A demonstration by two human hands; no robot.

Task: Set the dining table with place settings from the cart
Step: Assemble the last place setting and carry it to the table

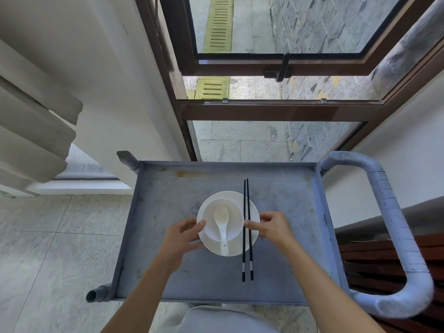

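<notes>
A white plate (240,248) sits in the middle of the grey cart tray (168,188). On it stands a white bowl (234,219) with a white spoon (222,224) lying in it, handle toward me. Two black chopsticks (247,236) lie across the plate's right side. My left hand (182,236) grips the plate's left rim, thumb on top. My right hand (272,225) holds the right rim, its thumb pressing on the chopsticks.
The cart's grey tube handle (394,224) curves along the right side. A brown-framed window (276,109) stands right behind the cart. A white wall and folded curtain (31,131) are at the left, a dark wooden bench (384,260) at the right.
</notes>
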